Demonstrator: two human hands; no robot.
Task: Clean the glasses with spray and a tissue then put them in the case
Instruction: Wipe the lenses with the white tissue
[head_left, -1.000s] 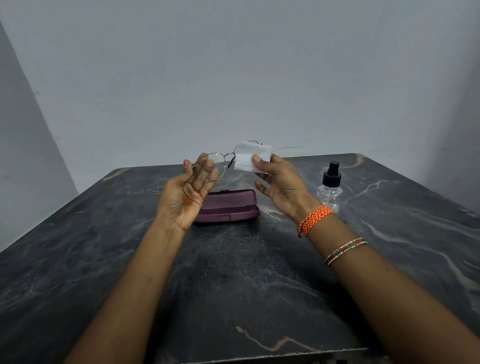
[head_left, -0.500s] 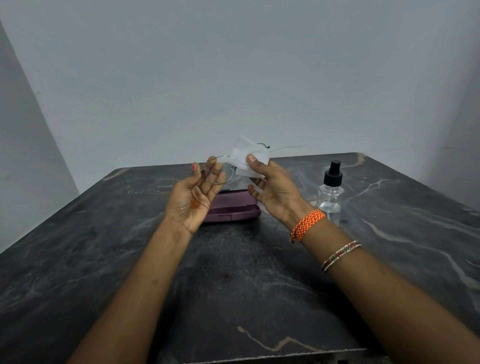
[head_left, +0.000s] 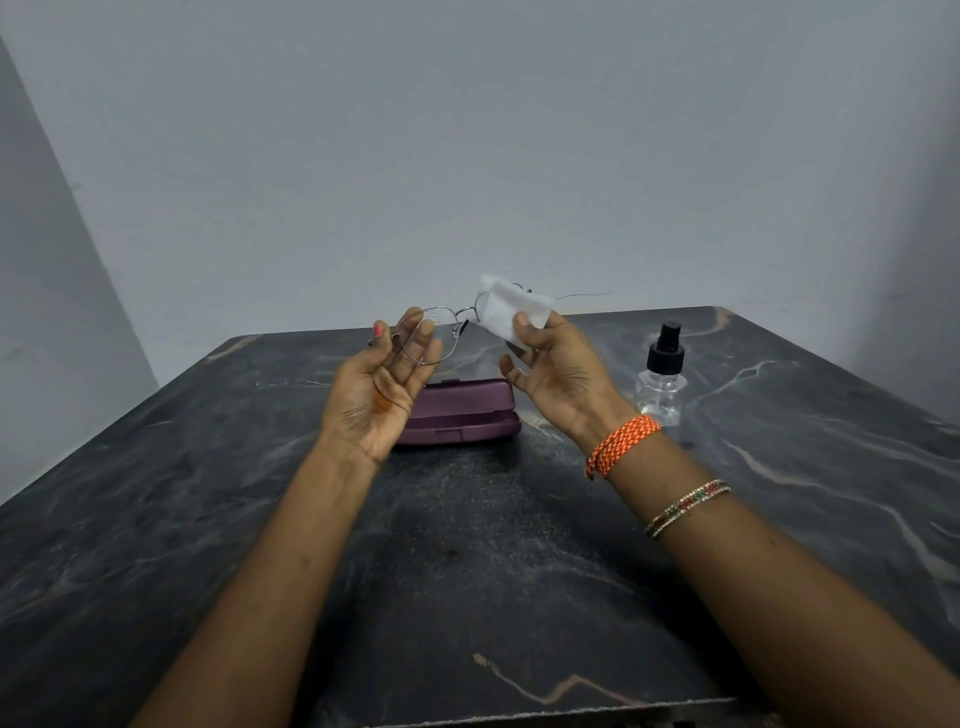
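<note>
- Left hand (head_left: 382, 387): I see it raised palm-up above the table, its fingers curled around the left lens rim of the glasses (head_left: 431, 338), which it grips
- Glasses: thin metal frame held in the air at about 12 o'clock from the case, clear of the table; one temple arm juts out toward 3 o'clock past the tissue
- Right hand (head_left: 558, 374): I see its thumb and fingers pinching the tissue (head_left: 511, 312) over the other lens, which the tissue covers
- Tissue: white, folded, pressed against the frame at 3 o'clock of the left hand
- Case (head_left: 460, 413): purple, lid down, lying flat on the table directly below and behind both hands
- Spray bottle (head_left: 661, 379): clear body with black pump top, standing upright at 3 o'clock of the case, just beside the right wrist and apart from it
- Table (head_left: 467, 571): dark marbled top
- Right forearm: I note an orange braided band (head_left: 621, 444) at the wrist and a beaded bangle (head_left: 685, 506) further up the arm
</note>
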